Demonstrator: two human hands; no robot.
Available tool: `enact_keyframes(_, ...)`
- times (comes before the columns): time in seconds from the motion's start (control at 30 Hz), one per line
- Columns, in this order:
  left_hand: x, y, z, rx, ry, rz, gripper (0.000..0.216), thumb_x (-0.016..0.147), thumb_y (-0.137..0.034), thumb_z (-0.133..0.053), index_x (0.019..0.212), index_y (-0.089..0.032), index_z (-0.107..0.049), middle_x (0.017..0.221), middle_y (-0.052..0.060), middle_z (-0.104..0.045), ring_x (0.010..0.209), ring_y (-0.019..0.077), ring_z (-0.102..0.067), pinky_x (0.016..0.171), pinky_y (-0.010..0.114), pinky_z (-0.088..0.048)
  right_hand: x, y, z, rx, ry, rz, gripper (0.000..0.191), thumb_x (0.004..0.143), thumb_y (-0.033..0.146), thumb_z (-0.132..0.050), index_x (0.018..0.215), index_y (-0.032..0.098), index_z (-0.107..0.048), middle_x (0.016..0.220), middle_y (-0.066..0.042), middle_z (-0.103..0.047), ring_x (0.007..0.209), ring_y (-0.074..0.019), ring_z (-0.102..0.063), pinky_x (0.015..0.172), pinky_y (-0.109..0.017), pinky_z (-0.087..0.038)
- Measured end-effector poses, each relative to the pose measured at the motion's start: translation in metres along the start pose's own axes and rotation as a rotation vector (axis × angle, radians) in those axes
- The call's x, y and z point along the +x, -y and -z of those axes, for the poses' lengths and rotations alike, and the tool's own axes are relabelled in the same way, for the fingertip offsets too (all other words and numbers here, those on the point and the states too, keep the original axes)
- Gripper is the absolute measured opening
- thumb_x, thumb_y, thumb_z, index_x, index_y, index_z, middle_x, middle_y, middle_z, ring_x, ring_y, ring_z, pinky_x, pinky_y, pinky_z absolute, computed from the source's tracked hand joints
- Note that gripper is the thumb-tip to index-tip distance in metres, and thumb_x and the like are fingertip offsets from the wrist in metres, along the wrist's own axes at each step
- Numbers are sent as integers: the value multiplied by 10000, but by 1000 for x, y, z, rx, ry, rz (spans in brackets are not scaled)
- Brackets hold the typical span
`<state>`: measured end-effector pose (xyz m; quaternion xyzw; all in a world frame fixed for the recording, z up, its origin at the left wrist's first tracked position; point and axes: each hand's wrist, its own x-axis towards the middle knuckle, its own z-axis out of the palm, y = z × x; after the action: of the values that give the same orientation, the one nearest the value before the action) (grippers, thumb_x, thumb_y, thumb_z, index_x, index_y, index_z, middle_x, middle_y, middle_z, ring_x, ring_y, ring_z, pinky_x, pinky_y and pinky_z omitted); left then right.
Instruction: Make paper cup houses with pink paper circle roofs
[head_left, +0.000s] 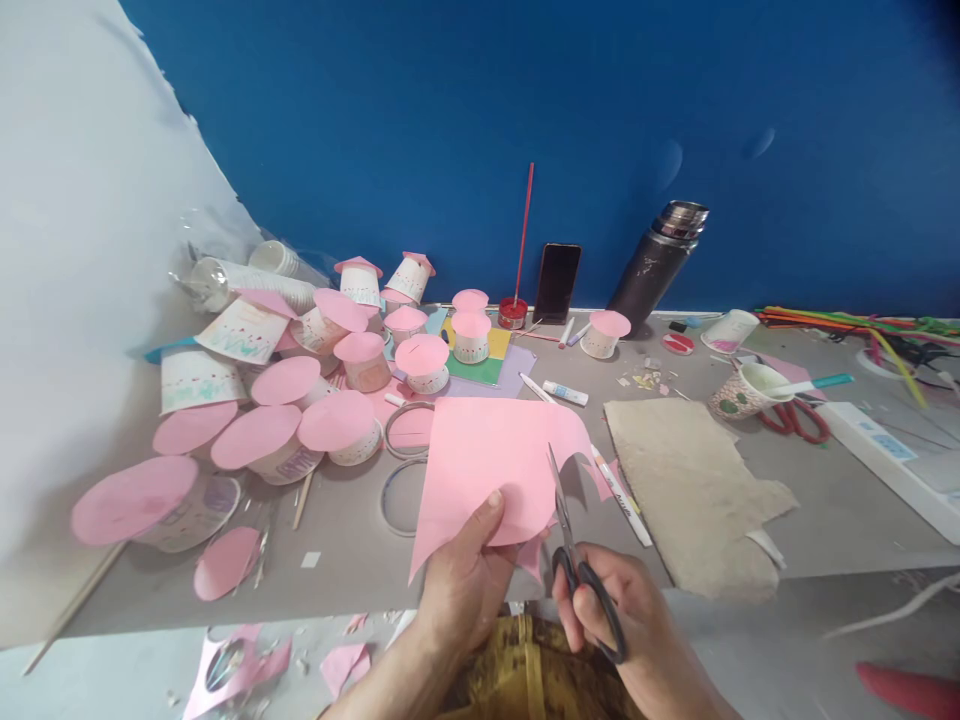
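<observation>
My left hand [469, 560] grips a sheet of pink paper [487, 455] near its lower edge, thumb on top. The sheet's right side is cut along a curve, and a strip bends away at the upper right. In my right hand [619, 600] is a pair of scissors [566, 530] with black handles, blades pointing up at the paper's right edge. My fingers are in the handle loops. Beside the sheet, two round rings [405, 500] lie on the grey table [352, 560], partly covered by the paper.
Several paper cups with pink paper discs [259, 437] crowd the left. A smartphone [558, 283] and a dark thermos [660, 265] lean against the blue wall. To the right lie a beige cloth [690, 490], red-handled scissors [799, 420] and a white power strip [885, 465]. Pink scraps [232, 670] lie below the table.
</observation>
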<state>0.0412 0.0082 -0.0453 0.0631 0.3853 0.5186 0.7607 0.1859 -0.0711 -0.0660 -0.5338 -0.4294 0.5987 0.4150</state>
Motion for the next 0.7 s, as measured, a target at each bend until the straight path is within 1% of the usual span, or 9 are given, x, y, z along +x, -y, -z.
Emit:
enact_keyframes(0.1,0,-1,0,19,31,1,435,699,-166,-853,1105,-82,-723,945,122,-792,883,281,-769,810,382,-662,0,-2,1,-10,-9,-3,677,770,853,-624,805,176,-632,579,-6,-581,549,-122,-446,567,-254,-348)
enact_keyframes(0.2,0,-2,1,39,57,-7,449,678,-184,-869,1092,-89,-722,912,107,-787,858,278,-771,782,366,-664,1,-3,2,-14,-13,-11,671,769,847,-630,808,177,-640,573,-5,-582,538,-119,-438,560,-257,-340)
enact_keyframes(0.33,0,-3,1,58,92,-37,501,663,-205,-882,1121,-96,-709,876,97,-776,855,301,-768,759,390,-666,0,-1,2,-17,-16,-35,683,755,854,-634,791,172,-637,559,-4,-572,524,-113,-426,544,-254,-322)
enact_keyframes(0.47,-1,-6,1,70,83,-62,554,641,-182,-890,1157,-126,-696,871,69,-772,815,279,-761,718,384,-669,-1,4,-1,-14,-23,-63,704,714,872,-652,760,170,-629,525,0,-552,506,-109,-418,539,-254,-309)
enact_keyframes(0.57,-1,-9,3,101,105,-44,518,668,-197,-873,1149,-122,-695,858,76,-769,817,288,-761,705,390,-668,-1,5,-1,-17,-23,-70,705,707,875,-654,746,171,-628,511,-3,-549,503,-111,-417,543,-260,-305)
enact_keyframes(0.7,1,-10,9,159,205,4,414,730,-287,-839,1065,-78,-713,838,126,-761,802,321,-761,695,427,-657,-1,2,0,2,-16,-70,701,712,875,-651,739,175,-624,499,0,-545,492,-111,-410,543,-265,-303)
